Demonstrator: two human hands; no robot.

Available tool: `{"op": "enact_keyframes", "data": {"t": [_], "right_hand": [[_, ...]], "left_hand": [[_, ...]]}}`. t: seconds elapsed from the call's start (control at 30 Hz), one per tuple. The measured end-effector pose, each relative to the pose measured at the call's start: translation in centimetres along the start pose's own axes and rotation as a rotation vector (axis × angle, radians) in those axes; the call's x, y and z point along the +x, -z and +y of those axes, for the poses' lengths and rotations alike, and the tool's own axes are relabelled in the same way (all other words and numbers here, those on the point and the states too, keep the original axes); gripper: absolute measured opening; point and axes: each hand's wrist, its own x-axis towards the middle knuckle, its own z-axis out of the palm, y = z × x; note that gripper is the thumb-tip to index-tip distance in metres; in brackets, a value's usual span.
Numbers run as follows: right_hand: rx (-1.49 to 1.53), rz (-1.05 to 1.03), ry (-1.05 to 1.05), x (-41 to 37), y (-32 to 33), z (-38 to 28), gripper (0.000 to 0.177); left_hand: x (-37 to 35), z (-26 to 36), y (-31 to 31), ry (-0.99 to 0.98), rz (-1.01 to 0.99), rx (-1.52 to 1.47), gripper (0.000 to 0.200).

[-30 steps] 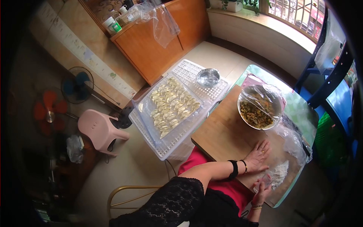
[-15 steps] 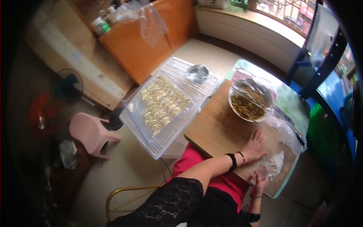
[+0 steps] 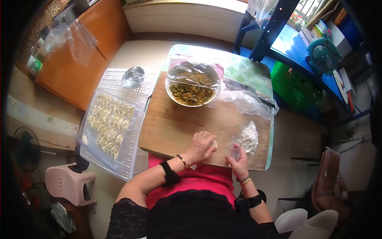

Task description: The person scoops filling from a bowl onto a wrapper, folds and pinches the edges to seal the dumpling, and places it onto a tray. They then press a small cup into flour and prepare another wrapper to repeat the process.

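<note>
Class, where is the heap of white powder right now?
In the head view, the heap of white powder lies on the wooden board's right side, beside the right hand and nearer the wearer than the crumpled plastic.

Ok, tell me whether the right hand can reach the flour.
Probably yes: the right hand is close beside the flour, nothing visibly blocking it, though it's holding a clear object.
</note>
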Motion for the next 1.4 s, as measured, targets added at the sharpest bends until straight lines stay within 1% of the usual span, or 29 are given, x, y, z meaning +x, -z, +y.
{"op": "enact_keyframes", "data": {"t": [0.03, 0.07, 0.13, 0.17, 0.23, 0.33, 0.37, 0.4, 0.5, 0.53, 0.6, 0.63, 0.7, 0.73, 0.8, 0.83, 0.87, 0.9, 0.93, 0.97, 1.0, 1.07, 1.1, 1.13, 1.2, 1.27, 1.33, 1.37, 1.4], "right_hand": [[-0.141, 0.034, 0.080, -0.3, -0.7, -2.2, 0.059], [-0.138, 0.036, 0.072, -0.2, -1.2, -3.7, 0.059], [-0.623, -0.011, 0.408, 0.3, -2.1, -5.6, 0.067], [-0.623, -0.012, 0.404, 0.7, -2.7, -5.7, 0.067], [-0.816, -0.092, 0.566, 1.3, -4.1, -5.8, 0.075], [-0.928, -0.110, 0.554, 1.7, -6.1, -3.7, 0.077], [-0.954, -0.067, 0.552, 2.0, -6.4, -3.2, 0.081], [-0.955, -0.081, 0.548, 2.3, -6.6, -3.0, 0.081], [-0.841, 0.103, 0.513, 4.5, -6.3, -2.7, 0.090], [-0.844, 0.100, 0.523, 4.8, -6.1, -2.6, 0.090], [-0.693, 0.069, 0.430, 4.7, -5.9, -2.1, 0.087], [-0.694, 0.062, 0.435, 4.8, -5.8, -1.9, 0.087], [-0.417, 0.162, 0.373, 5.1, -5.5, -1.5, 0.080], [-0.423, 0.156, 0.376, 5.0, -4.9, -2.0, 0.080], [-0.437, 0.148, 0.356, 4.5, -3.5, -4.0, 0.074], [-0.468, 0.101, 0.365, 3.9, -3.2, -5.4, 0.071], [-0.472, 0.102, 0.366, 3.5, -3.0, -5.7, 0.071], [-0.625, 0.009, 0.461, 2.9, -2.7, -5.8, 0.071], [-0.775, -0.088, 0.555, 2.6, -2.6, -5.8, 0.071], [-0.847, -0.112, 0.638, 2.2, -3.2, -5.6, 0.070], [-0.844, -0.117, 0.638, 2.2, -3.9, -5.2, 0.070], [-1.042, -0.095, 0.668, 2.1, -5.3, -3.8, 0.071], [-1.061, -0.037, 0.641, 2.5, -5.7, -3.9, 0.071], [-1.057, -0.044, 0.642, 3.0, -5.9, -3.9, 0.071], [-1.029, 0.050, 0.598, 4.5, -5.8, -3.8, 0.075], [-0.999, 0.093, 0.652, 6.2, -5.2, -2.9, 0.078], [-0.773, 0.076, 0.530, 7.2, -4.7, -2.6, 0.077], [-0.630, 0.080, 0.439, 7.3, -4.4, -2.6, 0.076], [-0.629, 0.078, 0.448, 7.2, -4.2, -3.2, 0.076]], "left_hand": [[-0.5, -0.1, 0.4, 0.069, 0.050, -0.071, 0.031], [-0.9, -0.3, 0.9, 0.137, 0.096, -0.140, 0.029], [-1.6, -0.3, 2.2, 0.159, 0.098, -0.171, 0.031], [-2.3, -0.4, 2.3, 0.173, 0.078, -0.194, 0.031], [-2.9, -0.7, 2.5, 0.196, 0.060, -0.222, 0.031], [-3.5, -0.5, 2.8, 0.207, 0.094, -0.234, 0.033], [-3.4, -0.4, 2.9, 0.228, 0.094, -0.244, 0.033], [-3.5, -0.2, 3.0, 0.250, 0.091, -0.256, 0.033], [-3.0, 0.2, 3.2, 0.264, 0.063, -0.206, 0.034], [-2.5, 0.5, 3.3, 0.264, 0.074, -0.205, 0.034], [-1.6, 1.1, 3.4, 0.342, -0.063, -0.151, 0.037], [-1.3, 1.0, 2.8, 0.347, -0.056, -0.150, 0.037], [-0.8, 0.2, 1.1, 0.192, -0.123, -0.014, 0.034], [-0.6, -0.2, 0.6, 0.197, -0.116, -0.018, 0.034], [-0.2, -0.7, -0.2, 0.103, -0.203, -0.076, 0.031], [-0.3, -0.7, -0.1, 0.103, -0.199, -0.081, 0.031], [-0.6, -0.8, 0.2, 0.122, -0.109, -0.157, 0.030], [-0.9, -0.9, 0.5, 0.140, -0.019, -0.231, 0.030], [-1.2, -0.9, 0.8, 0.141, -0.018, -0.233, 0.030], [-1.7, -0.8, 1.2, 0.184, 0.002, -0.249, 0.030], [-2.0, -0.8, 1.4, 0.229, 0.020, -0.263, 0.030], [-2.8, -0.7, 1.6, 0.266, 0.028, -0.263, 0.030], [-3.1, -0.6, 1.8, 0.293, 0.040, -0.266, 0.030], [-3.2, -0.3, 2.1, 0.300, 0.040, -0.263, 0.030], [-2.9, 0.4, 2.5, 0.316, 0.013, -0.228, 0.035], [-1.9, 0.8, 2.1, 0.302, -0.013, -0.179, 0.036], [-1.3, 1.2, 1.3, 0.293, -0.041, -0.128, 0.038], [-0.9, 1.1, 0.5, 0.238, -0.037, -0.059, 0.036], [-0.4, 0.9, 0.1, 0.183, -0.032, 0.009, 0.034]]}}
